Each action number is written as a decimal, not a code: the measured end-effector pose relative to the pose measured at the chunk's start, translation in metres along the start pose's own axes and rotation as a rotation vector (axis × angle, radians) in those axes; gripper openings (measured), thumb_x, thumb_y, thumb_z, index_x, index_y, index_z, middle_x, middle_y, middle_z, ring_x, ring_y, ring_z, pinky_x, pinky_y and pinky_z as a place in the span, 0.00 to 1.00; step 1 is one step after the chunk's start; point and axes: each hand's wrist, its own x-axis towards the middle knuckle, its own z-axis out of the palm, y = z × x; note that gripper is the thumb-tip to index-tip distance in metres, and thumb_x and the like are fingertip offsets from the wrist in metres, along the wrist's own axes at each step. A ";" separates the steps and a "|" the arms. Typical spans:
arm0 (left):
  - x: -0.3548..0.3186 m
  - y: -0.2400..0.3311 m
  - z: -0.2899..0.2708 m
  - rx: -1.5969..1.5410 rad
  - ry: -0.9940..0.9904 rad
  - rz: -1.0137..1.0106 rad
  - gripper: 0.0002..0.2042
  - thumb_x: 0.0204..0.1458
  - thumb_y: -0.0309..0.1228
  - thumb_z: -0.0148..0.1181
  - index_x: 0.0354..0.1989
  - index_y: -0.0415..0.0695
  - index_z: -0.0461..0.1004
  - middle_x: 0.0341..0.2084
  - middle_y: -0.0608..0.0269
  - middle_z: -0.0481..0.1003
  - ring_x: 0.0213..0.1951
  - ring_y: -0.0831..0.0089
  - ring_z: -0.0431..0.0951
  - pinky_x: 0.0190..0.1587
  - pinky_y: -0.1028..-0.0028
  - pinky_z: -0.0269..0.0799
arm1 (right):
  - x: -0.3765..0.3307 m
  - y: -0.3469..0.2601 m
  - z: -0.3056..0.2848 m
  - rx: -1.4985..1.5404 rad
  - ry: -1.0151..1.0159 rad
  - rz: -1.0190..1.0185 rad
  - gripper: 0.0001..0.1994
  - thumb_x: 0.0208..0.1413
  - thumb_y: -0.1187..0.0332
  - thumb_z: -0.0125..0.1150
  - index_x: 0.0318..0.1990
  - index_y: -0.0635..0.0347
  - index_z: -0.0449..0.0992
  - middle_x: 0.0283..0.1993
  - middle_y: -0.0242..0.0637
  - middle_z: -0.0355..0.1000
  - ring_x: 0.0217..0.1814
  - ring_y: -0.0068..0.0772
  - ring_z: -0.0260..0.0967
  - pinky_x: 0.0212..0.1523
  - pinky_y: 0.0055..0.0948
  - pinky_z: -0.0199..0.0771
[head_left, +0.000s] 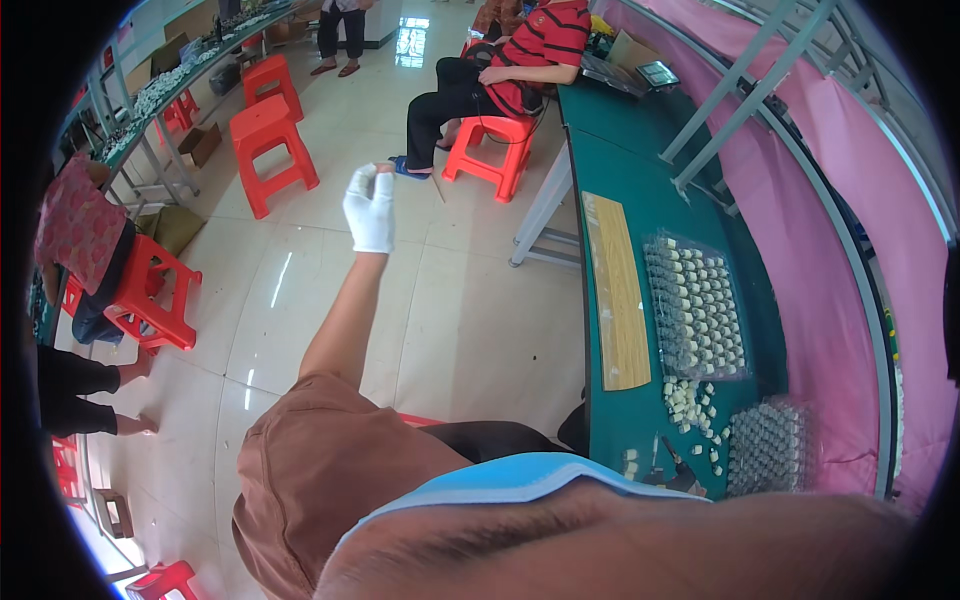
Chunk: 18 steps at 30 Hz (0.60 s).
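Observation:
My left hand (370, 212) is stretched out over the floor, away from the table. It wears a white glove with at least one fingertip bare. Its fingers are drawn together in a pinch; whatever lies between them, if anything, is too small to make out. My right hand is out of view. To the right, a clear plastic tray (697, 310) of small cream-white parts lies on the green table (640, 165). Loose cream-white parts (688, 408) lie in a heap by its near edge. Beside the tray is a wood-grain board (617, 300).
An empty-looking clear tray (770, 448) and a black-handled tool (682, 462) are at the table's near end. Red stools (268, 135) stand on the tiled floor (330, 300). A person in a striped red shirt (545, 45) sits ahead; others are at left. Metal posts (745, 90) rise from the table.

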 end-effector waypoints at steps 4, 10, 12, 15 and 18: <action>-0.050 -0.002 0.033 0.002 -0.155 -0.132 0.06 0.60 0.28 0.61 0.39 0.37 0.76 0.32 0.70 0.75 0.36 0.84 0.72 0.41 0.81 0.69 | 0.005 -0.001 -0.002 -0.010 -0.006 0.005 0.24 0.60 0.74 0.61 0.61 0.69 0.61 0.42 0.43 0.74 0.34 0.32 0.72 0.38 0.32 0.77; -0.137 -0.014 0.072 -0.062 -0.506 -0.336 0.05 0.58 0.27 0.61 0.39 0.41 0.76 0.33 0.70 0.76 0.36 0.84 0.73 0.40 0.79 0.70 | 0.007 -0.002 -0.005 -0.021 -0.022 0.004 0.24 0.60 0.74 0.61 0.60 0.69 0.61 0.42 0.43 0.74 0.34 0.32 0.72 0.37 0.32 0.77; -0.167 -0.002 0.079 -0.061 -0.624 -0.400 0.04 0.58 0.27 0.61 0.38 0.42 0.76 0.33 0.69 0.76 0.35 0.84 0.73 0.40 0.78 0.71 | 0.007 -0.004 -0.005 -0.021 -0.033 0.007 0.23 0.60 0.74 0.61 0.60 0.69 0.61 0.42 0.43 0.74 0.34 0.32 0.72 0.37 0.32 0.77; -0.214 0.026 0.080 0.005 -0.867 -0.347 0.05 0.59 0.29 0.59 0.37 0.39 0.75 0.32 0.67 0.76 0.38 0.80 0.74 0.44 0.76 0.71 | 0.007 -0.013 -0.010 -0.016 -0.060 0.002 0.23 0.60 0.74 0.60 0.60 0.69 0.61 0.43 0.43 0.74 0.34 0.32 0.72 0.37 0.32 0.77; -0.267 0.056 0.069 -0.239 -1.111 -0.570 0.07 0.59 0.30 0.61 0.36 0.39 0.75 0.31 0.65 0.76 0.38 0.78 0.75 0.44 0.75 0.72 | 0.002 -0.039 0.013 -0.024 -0.049 0.021 0.23 0.60 0.75 0.60 0.60 0.69 0.62 0.43 0.43 0.74 0.34 0.32 0.72 0.38 0.32 0.77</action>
